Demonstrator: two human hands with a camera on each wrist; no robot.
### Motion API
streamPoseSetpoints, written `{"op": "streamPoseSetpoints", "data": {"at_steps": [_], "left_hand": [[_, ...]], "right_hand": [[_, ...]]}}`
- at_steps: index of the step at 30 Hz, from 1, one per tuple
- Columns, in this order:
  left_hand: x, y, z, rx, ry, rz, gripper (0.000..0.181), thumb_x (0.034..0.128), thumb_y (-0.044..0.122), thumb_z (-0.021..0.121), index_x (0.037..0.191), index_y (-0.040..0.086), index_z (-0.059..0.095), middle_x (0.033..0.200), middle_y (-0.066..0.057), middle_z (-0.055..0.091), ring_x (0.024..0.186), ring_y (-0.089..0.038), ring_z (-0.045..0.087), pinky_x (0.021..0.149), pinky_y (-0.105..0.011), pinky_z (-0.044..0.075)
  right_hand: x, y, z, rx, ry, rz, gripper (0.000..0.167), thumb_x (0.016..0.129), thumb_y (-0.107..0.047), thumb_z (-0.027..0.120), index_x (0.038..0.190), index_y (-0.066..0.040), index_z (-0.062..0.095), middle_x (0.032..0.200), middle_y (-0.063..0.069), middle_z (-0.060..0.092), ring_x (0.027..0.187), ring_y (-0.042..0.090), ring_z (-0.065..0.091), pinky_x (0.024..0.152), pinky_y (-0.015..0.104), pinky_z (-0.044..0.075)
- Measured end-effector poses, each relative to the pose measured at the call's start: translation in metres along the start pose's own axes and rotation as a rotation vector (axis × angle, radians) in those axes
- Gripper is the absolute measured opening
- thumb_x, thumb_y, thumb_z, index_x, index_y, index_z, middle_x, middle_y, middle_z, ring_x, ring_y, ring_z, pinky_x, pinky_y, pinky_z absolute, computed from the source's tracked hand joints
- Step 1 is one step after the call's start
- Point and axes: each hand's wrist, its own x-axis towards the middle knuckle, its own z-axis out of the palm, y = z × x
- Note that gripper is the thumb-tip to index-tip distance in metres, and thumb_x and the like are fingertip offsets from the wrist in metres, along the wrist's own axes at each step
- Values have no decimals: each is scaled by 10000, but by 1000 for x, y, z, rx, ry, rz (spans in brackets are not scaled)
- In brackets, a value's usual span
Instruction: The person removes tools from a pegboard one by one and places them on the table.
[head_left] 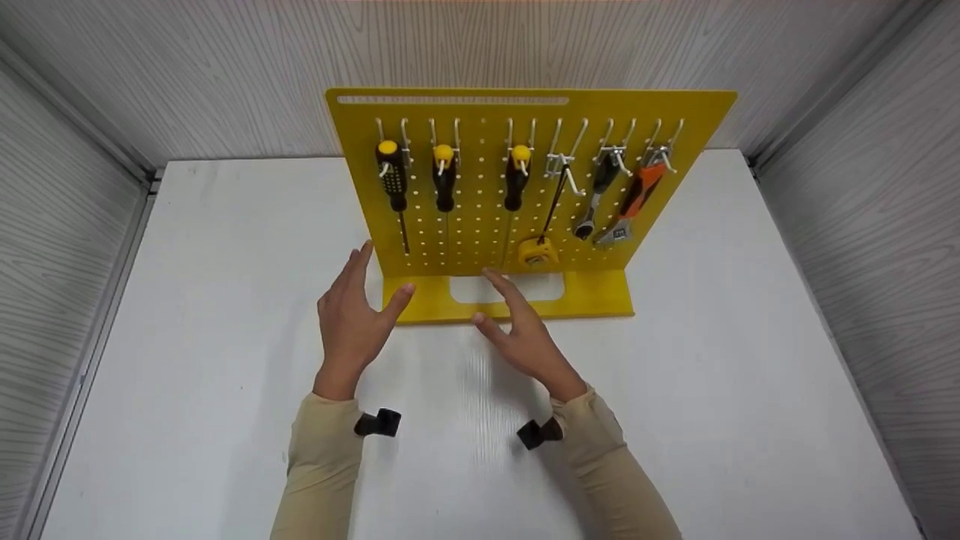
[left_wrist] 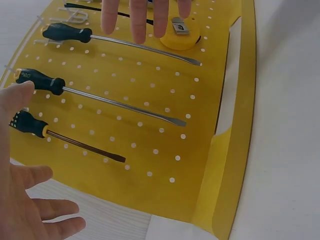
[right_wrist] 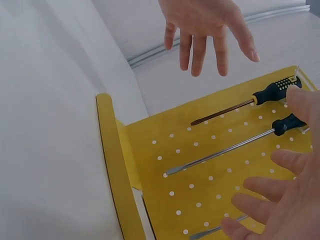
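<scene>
A yellow pegboard [head_left: 480,225] stands upright on its base, three screwdrivers [head_left: 444,176] hanging on its left and middle hooks. Right of them hang a yellow tape measure [head_left: 538,253] on a black cord, a dark-handled wrench [head_left: 600,187] and an orange-handled adjustable wrench [head_left: 637,195]. My left hand [head_left: 351,322], fingers spread, is by the board's lower left edge and holds nothing. In front of the base's cutout, my right hand [head_left: 525,337] is also spread and empty. Both wrist views show the hands apart from the screwdrivers; whether a fingertip touches the board I cannot tell.
The board stands toward the back of a white table [head_left: 225,360]. Wood-grained panels [head_left: 480,45] rise behind the table and on both sides. Each sleeved wrist carries a small black device [head_left: 381,423].
</scene>
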Motion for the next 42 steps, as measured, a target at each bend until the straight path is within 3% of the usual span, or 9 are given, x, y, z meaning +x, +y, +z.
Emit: {"op": "streamPoseSetpoints", "data": {"at_steps": [5, 11, 19, 28, 33, 42], "left_hand": [[7, 4, -5, -32, 9, 31, 859, 864, 542, 604, 1529, 119, 262, 1549, -129, 352, 1417, -329, 345, 1132, -583, 215], [12, 11, -11, -118, -29, -2, 852, 869, 481, 646, 1527, 102, 260, 1553, -127, 342, 1410, -342, 354, 1147, -555, 251], [21, 22, -19, -273, -58, -59, 759, 892, 418, 637, 1519, 172, 286, 1548, -79, 348, 1403, -277, 357, 1126, -530, 295], [35, 29, -24, -432, 17, -78, 572, 906, 302, 640, 1406, 117, 432, 1425, -74, 482, 1310, -237, 452, 1068, -453, 336], [40, 31, -26, -469, 53, -49, 561, 899, 288, 652, 1388, 102, 449, 1376, -78, 518, 1280, -220, 479, 1041, -412, 358], [49, 34, -25, -499, 66, 9, 568, 889, 294, 681, 1372, 83, 470, 1368, -74, 538, 1290, -214, 481, 1083, -432, 339]], "right_hand": [[4, -3, 0, 165, -42, -19, 634, 990, -341, 527, 1520, -117, 262, 1560, 117, 309, 1439, 276, 325, 1156, 467, 285], [6, -6, 2, 296, -96, -26, 599, 1009, -283, 499, 1519, -90, 253, 1555, 145, 308, 1435, 270, 334, 1154, 455, 292], [15, -11, 9, 292, -141, -42, 603, 1006, -239, 508, 1520, -77, 237, 1559, 137, 298, 1441, 293, 314, 1153, 447, 289], [24, -15, 18, 234, -191, -36, 596, 1006, -283, 507, 1519, -122, 250, 1567, 80, 300, 1444, 228, 315, 1174, 413, 267], [29, -14, 22, 276, -203, -31, 602, 1003, -269, 512, 1516, -97, 247, 1563, 92, 304, 1452, 217, 302, 1190, 381, 242], [38, -11, 23, 365, -216, -54, 625, 1006, -273, 506, 1521, -67, 217, 1564, 138, 288, 1457, 219, 291, 1194, 396, 229]]}}
